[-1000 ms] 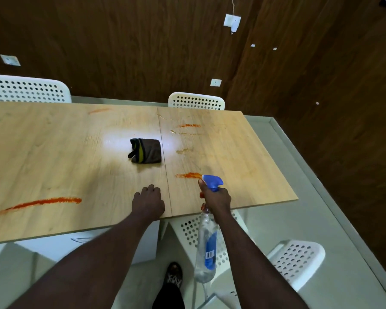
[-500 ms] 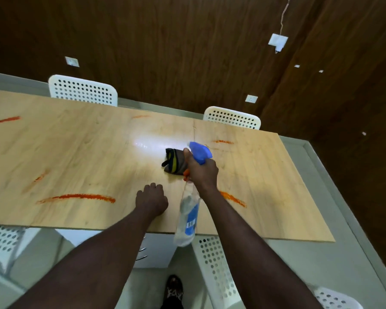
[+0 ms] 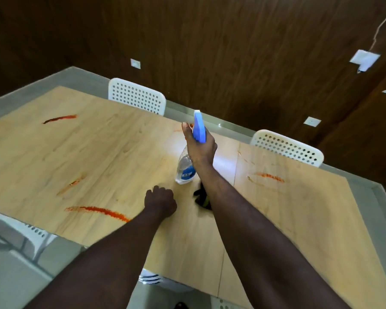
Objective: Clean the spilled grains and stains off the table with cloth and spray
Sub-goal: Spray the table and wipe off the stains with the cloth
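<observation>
SPRAYING STAGE, by our judgement: our right hand (image 3: 200, 148) curls round the neck of the spray bottle (image 3: 186, 170), held over the middle of the bench (image 3: 120, 152) with its blue nozzle pointing to the far side. Our left hand (image 3: 159, 201) rests on the wood as a curled fist, holding nothing. The dark cloth (image 3: 201, 197) lies just right of that fist, mostly hidden under our right forearm. A long red stain (image 3: 98, 211) marks the near left and a shorter stain (image 3: 269, 176) the right. The next move, we reckon, calls for aiming down at a streak, squeezing, then taking up the cloth. The bottle's body is clear, and we cannot tell how much liquid it holds.
</observation>
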